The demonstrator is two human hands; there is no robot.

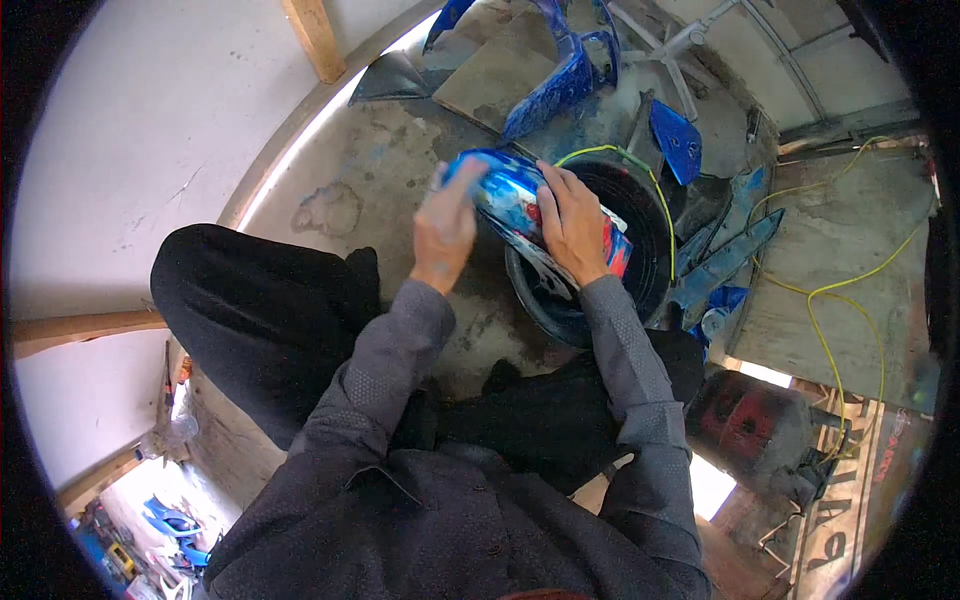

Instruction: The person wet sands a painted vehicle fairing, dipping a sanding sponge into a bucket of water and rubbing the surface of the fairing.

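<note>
I'm watching the right hand (574, 222) grasp a glossy, curved blue-white-and-red panel (512, 192), seemingly steadying it | left hand (447, 225) blurs at its left end, grip I can't tell | panel sits slanted over a round, black, smooth-walled bucket (640, 260), likely to catch drips

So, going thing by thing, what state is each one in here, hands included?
Black tub: upright, open on top, partly hidden.
Painted panel: slanting over the tub, glossy.
Left hand: blurred, at the panel's left end; grip unclear.
Right hand: laid across the panel; any grip underneath hidden.
Yellow cord: draped at the tub's rim.
Large blue part: lying on the floor.
</note>
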